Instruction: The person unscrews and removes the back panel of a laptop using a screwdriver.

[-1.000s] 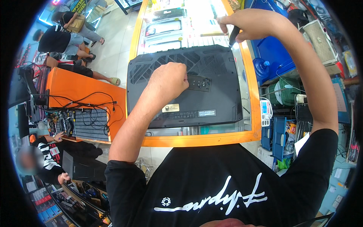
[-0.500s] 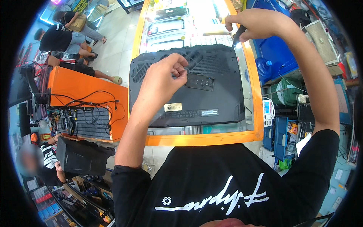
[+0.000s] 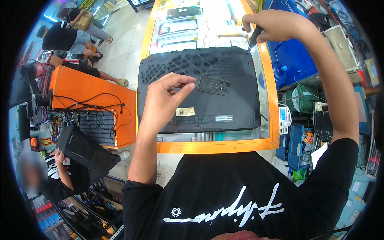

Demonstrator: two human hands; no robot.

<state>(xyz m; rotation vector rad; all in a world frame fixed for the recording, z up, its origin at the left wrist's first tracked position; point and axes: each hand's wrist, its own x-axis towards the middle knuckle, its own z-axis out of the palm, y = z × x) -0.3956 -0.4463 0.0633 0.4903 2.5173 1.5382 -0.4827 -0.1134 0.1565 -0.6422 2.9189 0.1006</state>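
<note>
A black laptop (image 3: 240, 96) lies bottom side up on the glass counter. On its underside rests a small dark rectangular tray (image 3: 206, 90) with several tiny screws on it. My left hand (image 3: 164, 96) hovers over the laptop just left of that tray, thumb and forefinger pinched; whatever is between the tips is too small to make out. At the laptop's far right corner, my right hand (image 3: 276, 26) grips a black screwdriver (image 3: 255, 37) whose tip points down at the corner.
Boxed goods (image 3: 178, 27) show through the glass counter, which has an orange frame (image 3: 224, 146). On the left stands an orange cabinet (image 3: 92, 88) with tangled black cables. A co-worker holds a black computer case (image 3: 88, 150). A blue water jug (image 3: 280, 68) is on the right.
My left hand has dropped slightly nearer to me, its fingers uncurling into a pinch. My right hand stays at the corner with the screwdriver. The co-worker has tilted the black case.
</note>
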